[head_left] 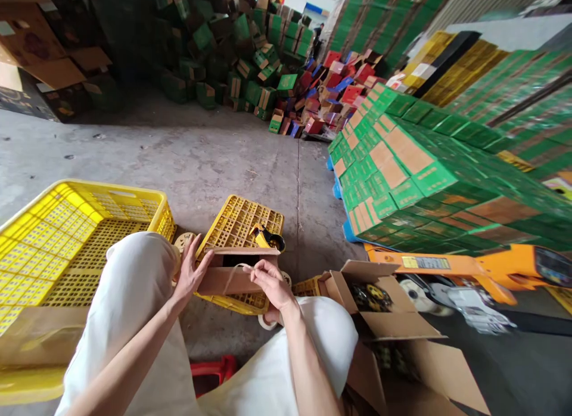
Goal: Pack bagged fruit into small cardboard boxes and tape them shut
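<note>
A small brown cardboard box (223,280) lies between my knees on an upturned yellow crate (243,216). My left hand (191,273) rests against the box's left end, its fingers spread. At the box's right side, my right hand (270,279) pinches the end of a thin pale strip (235,273) that curves over the box front. The box has a dark gap along its top. Just behind it on the crate sits a yellow and black tool (267,237), which looks like a tape dispenser.
A large yellow crate (120,195) stands at the left. Open cartons (397,323) with dark contents are at the right, near an orange pallet jack (465,264). Stacked green boxes (402,165) fill the right; piled green and red boxes (330,100) lie farther back.
</note>
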`<state>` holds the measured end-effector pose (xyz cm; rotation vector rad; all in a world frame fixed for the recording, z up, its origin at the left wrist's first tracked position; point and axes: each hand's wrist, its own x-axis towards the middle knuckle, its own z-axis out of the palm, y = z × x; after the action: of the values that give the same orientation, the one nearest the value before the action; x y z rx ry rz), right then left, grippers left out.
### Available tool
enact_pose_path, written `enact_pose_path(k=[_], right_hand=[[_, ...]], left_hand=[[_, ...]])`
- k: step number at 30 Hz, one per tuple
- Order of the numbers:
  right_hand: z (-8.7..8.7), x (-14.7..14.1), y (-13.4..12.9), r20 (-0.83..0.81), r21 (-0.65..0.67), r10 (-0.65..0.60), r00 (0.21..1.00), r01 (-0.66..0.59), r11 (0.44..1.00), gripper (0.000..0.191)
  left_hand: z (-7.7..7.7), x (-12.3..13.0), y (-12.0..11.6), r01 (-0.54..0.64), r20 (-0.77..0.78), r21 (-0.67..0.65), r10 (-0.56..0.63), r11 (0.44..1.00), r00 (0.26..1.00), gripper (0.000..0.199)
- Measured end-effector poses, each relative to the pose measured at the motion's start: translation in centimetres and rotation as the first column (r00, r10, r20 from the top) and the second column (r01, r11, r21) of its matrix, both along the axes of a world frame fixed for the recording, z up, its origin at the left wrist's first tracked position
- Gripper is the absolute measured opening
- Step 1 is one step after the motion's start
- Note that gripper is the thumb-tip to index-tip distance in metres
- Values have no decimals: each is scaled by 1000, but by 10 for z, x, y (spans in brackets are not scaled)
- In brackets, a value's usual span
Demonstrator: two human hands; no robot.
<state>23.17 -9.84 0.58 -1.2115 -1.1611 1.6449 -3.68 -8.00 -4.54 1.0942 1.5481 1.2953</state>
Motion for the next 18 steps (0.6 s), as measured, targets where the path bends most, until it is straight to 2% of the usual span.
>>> enact_pose_path(k=[2,4,7,9,11,14,16,18], right_hand=[[-1,-1,-1,81,16,65,995,-66,998,34],[0,-3,-3,130,11,119,984,-121,993,30],[4,-5,-5,124,2,118,985,-119,993,28],[6,-6,-6,94,-11,111,989,-111,994,28],[9,-6,-6,66,-26,114,991,-112,993,28],[11,-7,-5,75,-9,97,992,-96,995,25],[11,-8,-4,107,9,85,991,-86,996,23],[8,-9,-3,117,9,90,989,-91,996,26]], left_hand=[[24,6,-5,137,-13,99,-136,986,991,64],[42,15,-10,306,5,78,-307,949,952,58],[51,29,-20,534,-13,-40,-535,845,845,37],[49,32,-27,613,32,-92,-612,785,790,36],[47,29,-35,634,162,-145,-614,759,772,48],[47,22,-47,637,383,-224,-534,738,754,60],[51,19,-53,647,446,-219,-515,730,732,61],[56,16,-58,637,431,-212,-514,741,741,63]])
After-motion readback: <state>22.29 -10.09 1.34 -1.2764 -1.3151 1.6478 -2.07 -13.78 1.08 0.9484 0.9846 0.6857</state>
